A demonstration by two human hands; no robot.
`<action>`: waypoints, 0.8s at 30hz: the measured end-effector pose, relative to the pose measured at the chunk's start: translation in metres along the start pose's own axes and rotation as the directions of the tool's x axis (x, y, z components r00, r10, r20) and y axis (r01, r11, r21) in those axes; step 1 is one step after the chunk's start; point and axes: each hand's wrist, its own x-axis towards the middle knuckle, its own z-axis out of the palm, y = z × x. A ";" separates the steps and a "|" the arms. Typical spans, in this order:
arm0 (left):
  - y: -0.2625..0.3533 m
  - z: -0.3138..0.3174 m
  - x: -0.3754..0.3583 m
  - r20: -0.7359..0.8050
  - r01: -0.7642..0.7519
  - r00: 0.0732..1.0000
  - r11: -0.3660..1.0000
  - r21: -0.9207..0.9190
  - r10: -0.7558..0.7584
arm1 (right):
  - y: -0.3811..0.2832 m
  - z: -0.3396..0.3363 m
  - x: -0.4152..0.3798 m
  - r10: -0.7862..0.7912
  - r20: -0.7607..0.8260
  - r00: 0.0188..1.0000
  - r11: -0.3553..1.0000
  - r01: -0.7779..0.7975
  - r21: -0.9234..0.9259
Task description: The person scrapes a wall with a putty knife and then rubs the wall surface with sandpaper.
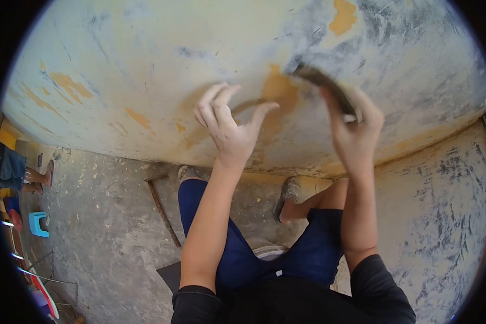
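Note:
In front of me rises a wall (162, 48) with pale, patchy paint, grey smears and bare yellow spots. My left hand (229, 121) is held up close before it, fingers curled loosely and thumb spread apart, with nothing in it. My right hand (356, 124) is closed on a dark, thin, slightly curved strip (324, 81), blurred by motion. The strip's far end lies over the wall beside a yellow patch (275, 86). Whether it is a scraper or folded sandpaper I cannot tell.
A hammer (162, 210) with a long wooden handle lies on the grey floor (108, 216) left of my legs. Beyond it are a blue stool (38, 224) and another person's legs (35, 175). A second mottled wall (432, 216) stands to my right. A dark flat sheet (170, 275) shows beside me.

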 end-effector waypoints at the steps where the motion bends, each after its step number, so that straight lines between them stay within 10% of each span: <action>1: -0.006 -0.001 0.001 0.009 0.000 1.000 0.995 0.096 -0.001 | -0.007 -0.005 0.009 0.003 0.010 1.000 1.000 -0.002 -0.009; 10: -0.023 0.001 0.002 -0.013 0.118 0.993 0.987 0.108 -0.118 | -0.021 0.013 0.022 -0.292 0.004 0.956 0.931 0.285 -0.228; 24: -0.030 0.000 0.000 0.076 0.175 0.981 0.984 0.025 -0.177 | -0.016 0.014 0.019 -0.287 0.000 0.958 0.937 0.281 -0.210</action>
